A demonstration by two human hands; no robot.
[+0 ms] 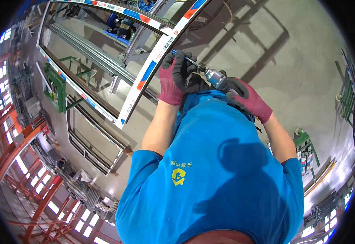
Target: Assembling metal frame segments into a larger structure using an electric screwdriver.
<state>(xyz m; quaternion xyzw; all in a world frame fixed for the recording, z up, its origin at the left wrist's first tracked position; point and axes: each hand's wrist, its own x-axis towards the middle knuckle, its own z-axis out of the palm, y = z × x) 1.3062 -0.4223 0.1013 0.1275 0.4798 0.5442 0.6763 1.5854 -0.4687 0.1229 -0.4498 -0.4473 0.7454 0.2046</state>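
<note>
My right hand (242, 95), in a maroon and black work glove, grips a hand-held power tool (215, 76) with a silver body. A chuck and a thin rod (191, 61) extend from its front, up and to the left. My left hand (177, 75), gloved alike, is closed around the rod's far end. A small blue piece (174, 52) sticks out past those fingers. Beside the left hand runs the near bar of a large metal frame (149, 67), wrapped in white, blue and orange film. Whether the hand touches that bar, I cannot tell.
Behind the frame lie long metal profiles (92, 46) and a blue tray (118, 37) of dark items. A green wheeled stand (55, 87) holds the left side. A smaller frame (92, 156) lies lower left. More green carts (305, 144) stand at the right on grey floor (307, 61).
</note>
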